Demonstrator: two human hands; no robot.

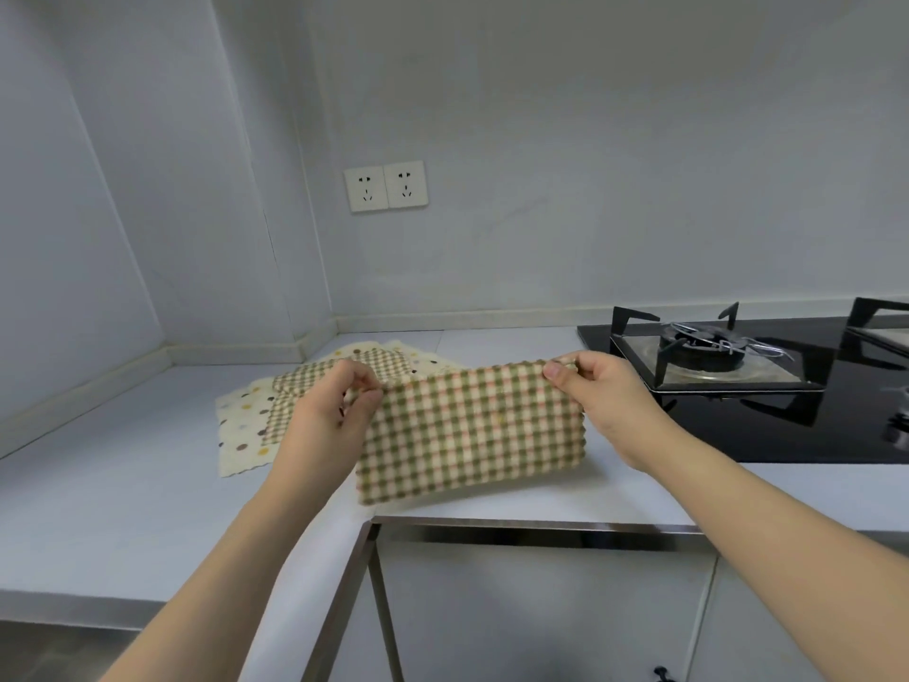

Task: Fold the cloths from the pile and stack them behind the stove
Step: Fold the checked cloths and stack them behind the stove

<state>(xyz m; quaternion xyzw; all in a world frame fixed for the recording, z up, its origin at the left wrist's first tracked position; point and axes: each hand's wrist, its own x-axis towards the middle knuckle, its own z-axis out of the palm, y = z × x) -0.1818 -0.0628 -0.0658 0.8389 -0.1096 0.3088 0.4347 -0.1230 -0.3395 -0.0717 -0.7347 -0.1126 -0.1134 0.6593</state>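
Note:
A green and cream checked cloth hangs doubled over above the countertop, its lower edge near the counter's front. My left hand pinches its upper left corner and my right hand pinches its upper right corner. Behind my left hand lies the pile: a cream cloth with coloured dots, with another checked cloth on top of it. The black glass stove with its burner grate sits to the right.
The pale countertop runs along an inner corner with walls on the left and back. A double wall socket is above the pile. A strip of counter lies between the stove's left end and the back wall. Cabinet doors are below.

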